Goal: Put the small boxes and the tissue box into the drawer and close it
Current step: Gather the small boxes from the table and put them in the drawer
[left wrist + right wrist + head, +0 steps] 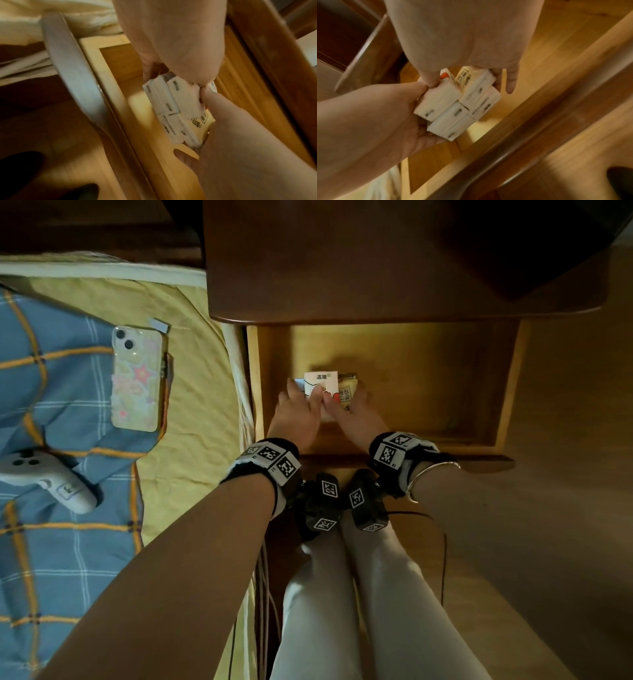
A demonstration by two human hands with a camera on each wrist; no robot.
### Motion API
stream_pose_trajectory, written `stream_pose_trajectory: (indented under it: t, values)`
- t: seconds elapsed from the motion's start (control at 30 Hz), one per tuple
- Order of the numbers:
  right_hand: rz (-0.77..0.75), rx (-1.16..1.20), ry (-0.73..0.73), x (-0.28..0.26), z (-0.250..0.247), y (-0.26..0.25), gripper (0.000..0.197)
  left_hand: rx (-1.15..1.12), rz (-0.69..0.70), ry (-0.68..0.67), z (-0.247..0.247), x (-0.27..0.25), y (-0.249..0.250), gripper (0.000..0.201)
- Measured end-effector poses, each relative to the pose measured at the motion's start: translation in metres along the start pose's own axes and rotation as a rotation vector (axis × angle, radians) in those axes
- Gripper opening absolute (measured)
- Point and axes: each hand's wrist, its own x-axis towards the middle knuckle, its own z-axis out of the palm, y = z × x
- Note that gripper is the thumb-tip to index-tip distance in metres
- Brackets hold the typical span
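Note:
A bundle of several small white boxes (321, 381), with a yellow printed pack (345, 394) on its right side, is down inside the open wooden drawer (428, 378). Both hands hold it between them. My left hand (303, 402) grips the bundle's left side and my right hand (351, 409) its right side, with the thumbs meeting on top. The left wrist view shows the boxes (171, 108) stacked in two layers. In the right wrist view the stack (452, 106) is pinched between both palms. Whether it touches the drawer floor cannot be told.
The drawer stands pulled out under the dark nightstand top (376, 268), its right half bare. To the left lies a bed with a blue plaid blanket (51, 405), a phone (137, 378) and a white controller (51, 481). My legs (342, 594) stand before the drawer front.

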Motion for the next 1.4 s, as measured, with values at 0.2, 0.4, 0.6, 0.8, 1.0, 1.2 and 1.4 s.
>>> stream_pose_trajectory:
  t: [0.2,0.4,0.6,0.8,1.0,1.2,1.4]
  values:
    - [0.026,-0.057,-0.046,0.026,0.022,0.013,0.087,0.194,0.062,-0.051,0.015,0.028,-0.023,0.049]
    - [0.033,-0.073,-0.141,0.057,0.041,0.044,0.106,0.232,-0.011,-0.165,0.024,0.041,-0.038,0.063]
    - [-0.029,-0.233,-0.257,0.035,0.028,0.017,0.055,0.238,-0.024,-0.100,0.023,0.032,-0.032,0.066]
    - [-0.032,-0.166,-0.251,0.018,0.013,0.007,0.039,0.416,0.228,-0.022,0.026,0.018,-0.042,0.067]
    - [-0.119,-0.190,-0.332,0.006,0.008,-0.003,0.038,0.595,0.415,-0.109,0.027,0.000,-0.045,0.051]
    - [-0.116,-0.289,-0.384,0.008,0.022,-0.012,0.036,0.767,0.337,-0.087,0.016,0.005,-0.048,0.055]
    - [-0.107,-0.265,-0.403,0.013,0.030,-0.007,0.034,0.838,0.275,-0.106,0.012,0.007,-0.051,0.060]
